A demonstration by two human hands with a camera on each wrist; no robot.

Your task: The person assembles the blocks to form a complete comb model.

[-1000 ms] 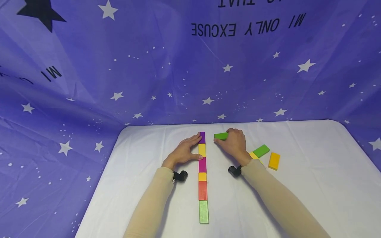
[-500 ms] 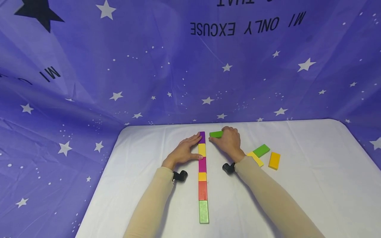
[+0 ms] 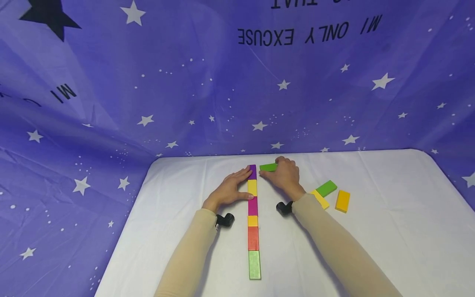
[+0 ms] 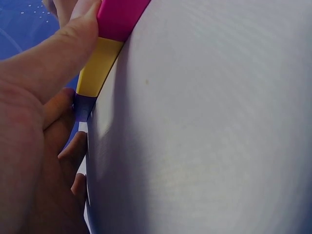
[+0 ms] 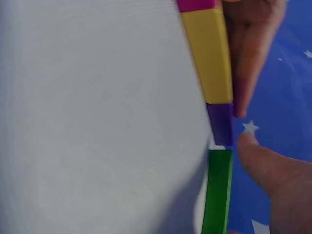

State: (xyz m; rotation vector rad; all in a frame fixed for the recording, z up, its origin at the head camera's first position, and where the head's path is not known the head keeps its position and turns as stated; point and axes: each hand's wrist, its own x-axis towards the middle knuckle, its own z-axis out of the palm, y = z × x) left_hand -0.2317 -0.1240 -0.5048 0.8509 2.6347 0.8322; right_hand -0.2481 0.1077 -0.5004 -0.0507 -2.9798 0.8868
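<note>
A straight row of coloured blocks runs up the table in the head view. A purple block (image 3: 253,171) forms its far end, then come a yellow block (image 3: 252,188) and a magenta block (image 3: 252,206). My left hand (image 3: 231,187) rests against the row from the left, fingertips on the purple block and thumb on the magenta one, fingers mostly straight. Between thumb and fingers my right hand (image 3: 285,174) holds a green block (image 3: 268,167), just right of the purple block with a small gap. In the right wrist view that green block (image 5: 218,190) appears near the purple end.
Nearer in the row lie a small orange block (image 3: 252,221), a red block (image 3: 253,238) and a light green block (image 3: 254,265). Beyond the right wrist are loose green (image 3: 327,188), yellow (image 3: 320,200) and orange blocks (image 3: 342,201). A purple star-printed cloth (image 3: 208,82) backs the white table (image 3: 393,214).
My right hand has moved left with the green block, bringing it closer to the purple block and uncovering more of the loose yellow block. My left hand has stayed in place.
</note>
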